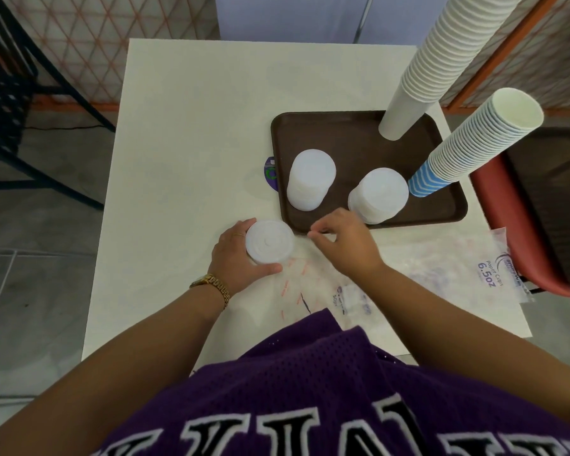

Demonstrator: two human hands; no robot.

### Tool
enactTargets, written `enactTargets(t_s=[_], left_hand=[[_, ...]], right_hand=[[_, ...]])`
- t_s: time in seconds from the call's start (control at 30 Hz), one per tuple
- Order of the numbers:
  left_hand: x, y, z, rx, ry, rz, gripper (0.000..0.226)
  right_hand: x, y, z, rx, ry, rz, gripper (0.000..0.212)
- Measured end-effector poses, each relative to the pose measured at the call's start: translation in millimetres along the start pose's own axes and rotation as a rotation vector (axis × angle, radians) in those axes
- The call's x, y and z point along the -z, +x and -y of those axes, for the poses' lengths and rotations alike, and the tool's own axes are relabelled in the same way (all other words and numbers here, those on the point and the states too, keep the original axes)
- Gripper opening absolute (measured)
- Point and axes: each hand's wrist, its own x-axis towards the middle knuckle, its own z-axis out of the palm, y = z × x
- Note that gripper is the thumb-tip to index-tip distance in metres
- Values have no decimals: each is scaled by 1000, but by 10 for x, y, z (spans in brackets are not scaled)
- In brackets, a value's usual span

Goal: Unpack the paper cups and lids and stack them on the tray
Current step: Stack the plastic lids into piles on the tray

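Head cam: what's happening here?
A person is unpacking lids. The left hand grips a stack of lids on the table, just off the tray; the right hand pinches the clear plastic wrapper beside it. Two lid stacks and two cup stacks, white and blue-striped, already stand on the tray.

Matt white tabletop (pixel 185 126); smooth dark-brown plastic tray (pixel 359 143); ribbed paper cups (pixel 441 60); translucent plastic lids (pixel 311 179); crinkled glossy plastic bags (pixel 458 261) near right; gold metal watch (pixel 211 283); purple mesh cloth jersey (pixel 310 390).
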Motion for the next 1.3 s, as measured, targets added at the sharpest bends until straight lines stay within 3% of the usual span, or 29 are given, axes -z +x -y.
enactTargets(t_s=[0.1,0.23,0.33,0.63,0.9,1.07,1.3], left_hand=[[10,-1,5,10,0,6,111],[28,-6,9,7,-13,16,112],[23,-4,11,2,-17,19,112],[43,-1,-15,-30,-24,17,112],[95,-19,-48,-15,-8,57,114],[105,-13,7,-16,21,80,115],[61,-19,10,-9,49,68,111]], right_hand=[[-196,5,165,-122,56,177,38],[-302,82,301,-250,113,270,53],[-338,139,330,-301,188,323,41],[-394,174,381,-435,314,182,27],[-334,160,428,-563,562,221,9],[-66,113,384,-557,743,125,6],[433,-18,210,-226,477,-279,8]])
